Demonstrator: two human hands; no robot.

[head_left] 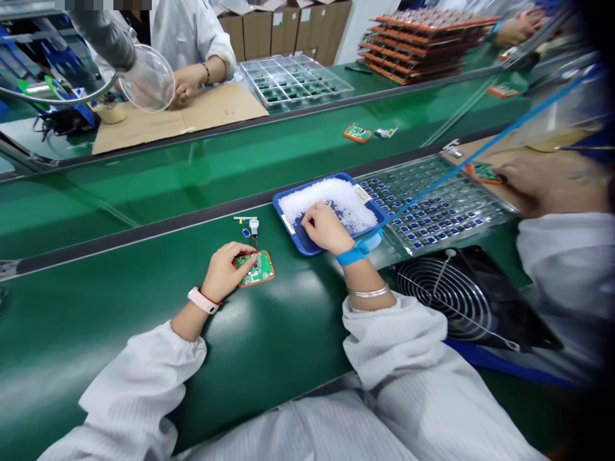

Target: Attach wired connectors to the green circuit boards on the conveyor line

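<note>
My left hand [227, 271] grips the near-left edge of a green circuit board [259, 272] in an orange frame, which lies on the green bench. Thin wires run from the board to a small white connector part [254, 226] and a little blue-faced piece [246, 233] just beyond it. Over a blue tray [303, 246] is my right hand [327, 228], its fingertips pinched together above a bare patch of the tray floor. Many small white pieces [336, 191] fill much of the tray. Whatever is between those fingertips is too small to make out.
Right of the tray lies a clear blister sheet [432, 205] with blue-faced parts. A black fan [451, 294] stands near my right forearm. At right, a co-worker's hand [533, 182] touches another board [484, 173]. One more board [358, 133] rests on the middle strip; another person works opposite.
</note>
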